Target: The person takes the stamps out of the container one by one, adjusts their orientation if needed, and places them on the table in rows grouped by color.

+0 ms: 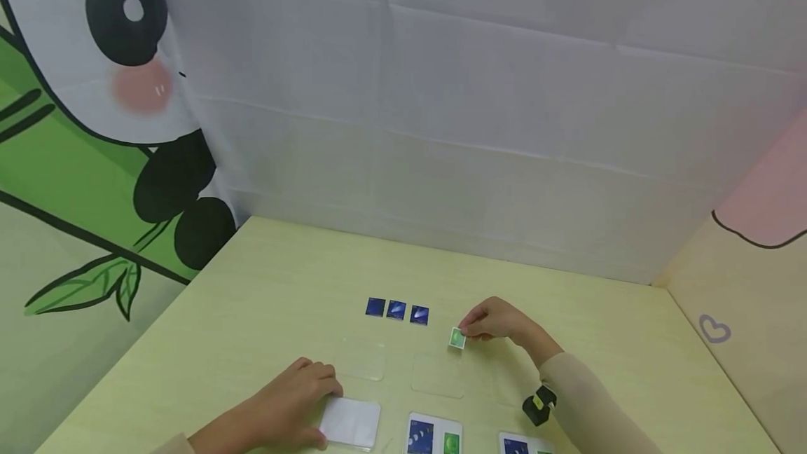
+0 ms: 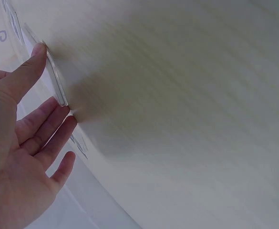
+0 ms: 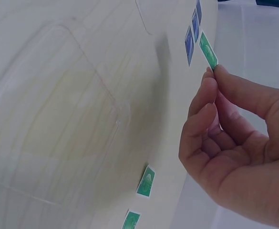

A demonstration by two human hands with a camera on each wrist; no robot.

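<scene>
Between thumb and fingertips, my right hand (image 1: 498, 317) pinches a small green stamp-like card (image 1: 457, 338) with a white border, raised above the table. Three dark blue cards (image 1: 396, 310) lie in a row to its left. At the near left, my left hand (image 1: 293, 401) holds a flat white stack with clear edges (image 1: 350, 422) by its side. The left wrist view shows the thumb (image 2: 32, 69) and fingers on the rim of that stack (image 2: 58, 86). Two more green cards (image 3: 146, 181) lie on the table in the right wrist view.
Two clear rounded sheets (image 1: 438, 375) lie flat on the pale table (image 1: 302, 265). White holders with blue and green cards (image 1: 435, 433) sit at the near edge, partly cut off. A white cloth wall (image 1: 441, 125) stands behind. A black device (image 1: 539, 405) is on the right wrist.
</scene>
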